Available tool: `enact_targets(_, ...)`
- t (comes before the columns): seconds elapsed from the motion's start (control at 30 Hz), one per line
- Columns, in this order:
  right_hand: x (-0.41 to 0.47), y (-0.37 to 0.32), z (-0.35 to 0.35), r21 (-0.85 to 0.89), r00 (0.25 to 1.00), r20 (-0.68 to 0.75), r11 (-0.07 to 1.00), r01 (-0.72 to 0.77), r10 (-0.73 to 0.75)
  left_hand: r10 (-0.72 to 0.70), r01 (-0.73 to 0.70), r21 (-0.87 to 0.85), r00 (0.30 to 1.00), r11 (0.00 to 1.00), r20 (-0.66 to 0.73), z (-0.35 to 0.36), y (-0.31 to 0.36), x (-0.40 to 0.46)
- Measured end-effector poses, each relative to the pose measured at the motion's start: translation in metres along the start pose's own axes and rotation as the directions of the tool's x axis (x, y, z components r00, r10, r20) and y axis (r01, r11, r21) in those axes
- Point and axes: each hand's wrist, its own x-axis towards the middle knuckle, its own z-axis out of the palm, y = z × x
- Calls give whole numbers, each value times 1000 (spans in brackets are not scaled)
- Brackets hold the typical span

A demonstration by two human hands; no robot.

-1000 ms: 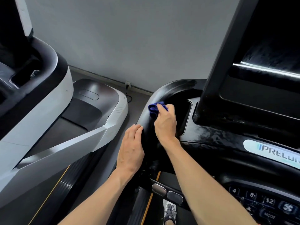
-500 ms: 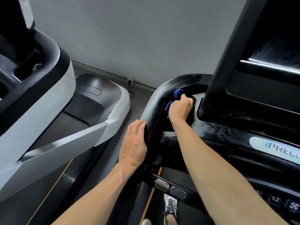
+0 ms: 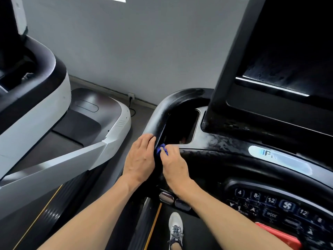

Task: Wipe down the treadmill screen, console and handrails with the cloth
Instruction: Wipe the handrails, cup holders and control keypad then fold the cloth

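My right hand pinches a small blue cloth against the black console at the near left corner of the dark cup-holder recess. Only a bit of the cloth shows past my fingers. My left hand lies flat with fingers together on the curved black left handrail, right beside the cloth. The dark screen rises at the upper right. The button panel sits at the lower right.
A second treadmill in white and black stands close on the left, with a narrow strip of floor between. A grey wall is ahead. My shoe rests on the belt below. A red part sits under the buttons.
My right hand has pulled the cloth back out of the cup-holder recess toward me, down to the recess's near left corner. My left hand has stayed on the handrail.
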Motion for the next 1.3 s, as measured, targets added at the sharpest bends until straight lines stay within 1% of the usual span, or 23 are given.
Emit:
enact_targets(0.03,-8,6,-4,-81,991,40,988,130,-127,42,-43,30,999,999,16,1,1,-1)
enact_targets(0.07,-15,14,-11,-159,971,92,959,233,-220,77,-78,60,997,995,29,2,2,-2)
enact_targets(0.1,-19,22,-19,-214,955,127,933,288,-266,98,-102,82,994,991,42,2,3,-2)
enact_targets(0.17,-10,40,-38,-286,952,98,908,307,-291,104,-111,110,992,988,68,0,5,-2)
enact_targets(0.2,7,51,-46,-345,959,67,896,280,-274,98,-107,125,992,986,76,-2,6,-1)
enact_targets(0.3,80,85,-73,-569,993,6,816,100,-118,92,-107,170,991,980,95,-7,12,1)
enact_targets(0.33,100,94,-81,-622,998,26,781,65,-63,98,-113,179,991,977,94,-7,13,1)
enact_targets(0.4,117,106,-81,-682,990,140,726,94,3,100,-115,182,991,977,89,-5,13,2)
enact_targets(0.43,115,107,-76,-674,980,196,729,120,20,98,-112,176,992,978,86,-4,12,3)
enact_targets(0.47,105,104,-73,-658,974,220,745,109,52,99,-111,167,992,980,80,-3,11,3)
enact_targets(0.5,94,98,-72,-633,970,224,771,71,94,97,-108,160,993,981,71,-2,10,3)
enact_targets(0.53,82,93,-71,-607,973,199,795,28,118,94,-103,157,993,982,65,-2,10,3)
enact_targets(0.6,59,87,-66,-572,980,165,820,5,109,92,-103,154,993,983,74,-2,10,3)
enact_targets(0.7,27,80,-69,-494,980,181,870,14,87,97,-109,168,992,980,80,0,10,1)
enact_targets(0.8,4,71,-76,-462,981,171,887,-6,96,114,-131,187,989,974,96,0,10,0)
enact_targets(0.9,-10,61,-90,-412,974,226,909,65,33,128,-152,189,983,970,135,-5,18,1)
enact_targets(0.97,-23,57,-105,-306,961,275,951,53,35,146,-163,152,982,975,116,-9,32,0)
enact_targets(1.0,-31,58,-111,-265,962,268,964,20,53,165,-177,128,982,976,95,-11,41,0)
enact_targets(1.07,-47,62,-127,-154,964,231,984,-93,127,207,-211,60,977,976,57,-16,63,4)
enact_targets(1.13,-64,72,-143,-30,967,118,974,-223,225,247,-247,-2,968,969,31,-22,90,9)
enact_targets(1.2,-82,85,-158,69,931,17,929,-364,363,295,-294,-51,956,955,10,-28,118,16)
enact_targets(1.27,-100,99,-179,166,875,-12,864,-475,483,347,-345,-88,938,935,12,-33,147,22)
enact_targets(1.3,-107,103,-187,188,858,-16,845,-501,513,363,-359,-100,931,928,26,-33,157,24)
